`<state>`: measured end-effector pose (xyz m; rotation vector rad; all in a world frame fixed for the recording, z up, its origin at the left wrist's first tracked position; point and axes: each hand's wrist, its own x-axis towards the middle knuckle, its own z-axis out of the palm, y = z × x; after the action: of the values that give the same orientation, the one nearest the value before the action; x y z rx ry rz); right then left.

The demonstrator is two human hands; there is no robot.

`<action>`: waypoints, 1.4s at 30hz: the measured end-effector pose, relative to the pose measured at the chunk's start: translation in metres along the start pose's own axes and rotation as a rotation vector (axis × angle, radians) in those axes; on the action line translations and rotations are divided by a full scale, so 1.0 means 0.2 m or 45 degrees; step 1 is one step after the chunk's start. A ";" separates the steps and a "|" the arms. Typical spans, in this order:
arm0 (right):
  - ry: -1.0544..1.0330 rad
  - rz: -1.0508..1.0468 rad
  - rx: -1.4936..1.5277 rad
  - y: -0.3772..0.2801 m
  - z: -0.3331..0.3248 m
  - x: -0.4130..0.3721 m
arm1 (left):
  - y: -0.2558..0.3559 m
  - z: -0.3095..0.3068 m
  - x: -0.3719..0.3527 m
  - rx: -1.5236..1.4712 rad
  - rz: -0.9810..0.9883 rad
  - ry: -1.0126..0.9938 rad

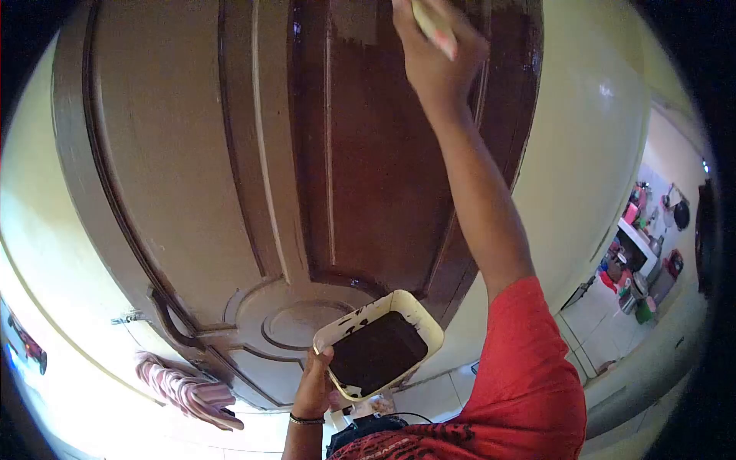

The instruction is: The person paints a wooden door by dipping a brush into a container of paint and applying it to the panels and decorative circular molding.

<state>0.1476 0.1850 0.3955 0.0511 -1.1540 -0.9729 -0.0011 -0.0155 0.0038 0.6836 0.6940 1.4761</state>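
My right hand (441, 65) is raised to the top of the view, its fingers closed round the pale handle of a paintbrush (435, 29). The bristles are out of sight past the upper edge. In front of my hand stands a panelled wooden door (165, 146), glossy dark brown on its right part and duller, lighter brown on the left. My left hand (313, 382) grips the near left rim of a cream plastic tub (414, 307), held tilted below the door's middle. Dark brown paint (379, 351) fills its bottom, with smears up the inner walls.
A curved door handle (170, 322) sits at the lower left, with a striped pink cloth (184, 391) hanging near it. Pale yellow wall (579, 146) borders the door on the right. Beyond it, kitchen things and pots (632, 295) stand on a tiled floor.
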 end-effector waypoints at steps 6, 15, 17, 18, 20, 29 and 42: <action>-0.182 0.253 0.023 -0.04 -0.01 -0.13 | 0.06 0.08 -0.04 0.061 -0.021 0.058; -0.068 0.267 0.064 -0.22 -0.25 -0.25 | 0.05 0.05 -0.06 0.079 -0.010 0.097; 0.003 0.251 0.094 -0.10 -0.10 -0.08 | 0.08 0.10 -0.07 0.058 0.017 0.049; 0.039 0.222 0.129 -0.05 -0.02 0.00 | 0.09 0.12 -0.07 0.042 0.047 0.003; 0.033 0.299 0.137 0.00 0.11 0.14 | 0.05 0.06 -0.04 0.024 0.036 0.008; -0.155 0.313 0.077 -0.34 -0.23 -0.35 | 0.03 0.02 -0.03 0.095 -0.020 0.071; -0.119 0.287 0.085 -0.13 0.12 -0.09 | 0.06 -0.01 0.01 0.242 -0.093 0.049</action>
<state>0.1107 0.1918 0.3793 -0.0707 -1.2489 -0.7433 -0.0108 -0.0144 0.0113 0.7684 0.8878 1.3706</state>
